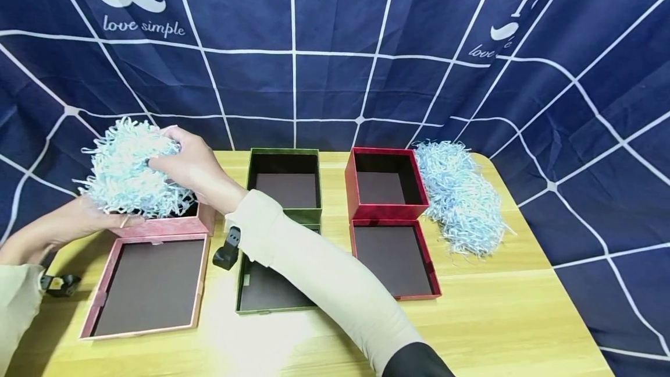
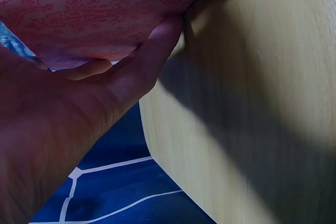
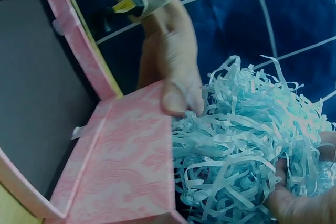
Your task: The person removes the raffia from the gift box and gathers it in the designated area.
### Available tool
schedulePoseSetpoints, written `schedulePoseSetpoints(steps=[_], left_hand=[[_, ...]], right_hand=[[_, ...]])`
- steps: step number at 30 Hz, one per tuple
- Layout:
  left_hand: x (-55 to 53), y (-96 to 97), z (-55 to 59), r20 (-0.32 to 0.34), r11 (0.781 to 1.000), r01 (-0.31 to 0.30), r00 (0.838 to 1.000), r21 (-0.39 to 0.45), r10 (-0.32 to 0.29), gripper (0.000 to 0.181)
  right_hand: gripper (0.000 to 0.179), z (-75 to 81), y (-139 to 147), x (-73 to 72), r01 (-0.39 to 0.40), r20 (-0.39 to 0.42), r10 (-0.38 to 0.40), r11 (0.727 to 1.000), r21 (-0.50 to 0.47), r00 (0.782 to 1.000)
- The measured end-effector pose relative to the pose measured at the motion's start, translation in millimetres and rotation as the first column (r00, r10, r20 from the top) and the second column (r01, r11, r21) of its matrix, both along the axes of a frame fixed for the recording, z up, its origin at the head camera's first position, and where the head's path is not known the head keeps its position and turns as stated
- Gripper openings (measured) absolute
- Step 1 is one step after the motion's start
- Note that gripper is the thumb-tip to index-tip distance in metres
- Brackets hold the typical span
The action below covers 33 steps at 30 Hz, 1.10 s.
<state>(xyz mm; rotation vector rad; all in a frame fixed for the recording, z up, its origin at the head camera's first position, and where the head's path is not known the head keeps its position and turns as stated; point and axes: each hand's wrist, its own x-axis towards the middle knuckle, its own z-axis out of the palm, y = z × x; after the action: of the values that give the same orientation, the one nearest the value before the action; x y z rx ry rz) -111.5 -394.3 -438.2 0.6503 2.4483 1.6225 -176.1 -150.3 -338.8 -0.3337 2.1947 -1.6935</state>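
A pink patterned box (image 1: 173, 226) stands at the table's left end, its open lid (image 1: 157, 287) lying in front of it. My right hand (image 1: 191, 162) grips a big bundle of light-blue shredded paper (image 1: 131, 167) over the box, with thumb and fingers sunk into the strands. Some strands hang over the rim and hide much of the inside. My left hand (image 1: 86, 220) holds the box at its left front corner. In the left wrist view, the thumb (image 2: 163, 38) lies along the patterned outer wall; the other fingers are partly hidden.
A green box (image 1: 285, 212) and a red box (image 1: 387, 212) stand open in the middle, each with its lid in front. My right forearm passes over the green lid (image 1: 277, 292). More blue shredded paper (image 1: 460, 196) lies at the right. Behind hangs a navy grid curtain (image 1: 324, 86).
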Motion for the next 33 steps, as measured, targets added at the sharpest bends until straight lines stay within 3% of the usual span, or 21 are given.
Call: schedulePoseSetpoints(steps=[2, 9, 15, 19, 25, 33], left_hand=[[0.8, -1.5, 0.5, -0.031, 0.999, -0.021, 0.999, -0.049, 0.020, 0.103], [4.7, -5.4, 3.8, 0.023, 0.964, -0.131, 0.990, -0.232, 0.140, 0.079], [-1.3, -0.7, 5.3, 0.030, 0.977, -0.116, 0.992, -0.181, 0.123, 0.112], [-0.7, -1.5, 5.8, 0.100, 0.980, -0.112, 0.987, -0.167, 0.129, 0.118], [-2.3, 0.2, 5.6, 0.110, 0.984, -0.111, 0.986, -0.136, 0.127, 0.124], [0.4, 0.1, 5.1, 0.161, 0.989, -0.101, 0.980, -0.107, 0.117, 0.118]], right_hand=[[0.045, 4.6, 2, -0.4, -0.006, -0.005, 0.006, 1.000, -0.021, 1.000], [0.050, 19.6, 16, -3.4, -0.023, -0.010, 0.023, 0.998, -0.065, 1.000], [0.048, 29.2, 32, -6.6, -0.030, -0.021, 0.028, 0.994, -0.106, 0.999], [0.044, 33.5, 44, -8.2, -0.025, 0.012, 0.027, 0.984, -0.175, 1.000], [0.042, 41.5, 59, -12.4, -0.019, 0.074, 0.044, 0.951, -0.310, 0.996], [0.045, 57.3, 86, -13.5, -0.062, 0.026, 0.075, 0.935, -0.348, 0.997]])
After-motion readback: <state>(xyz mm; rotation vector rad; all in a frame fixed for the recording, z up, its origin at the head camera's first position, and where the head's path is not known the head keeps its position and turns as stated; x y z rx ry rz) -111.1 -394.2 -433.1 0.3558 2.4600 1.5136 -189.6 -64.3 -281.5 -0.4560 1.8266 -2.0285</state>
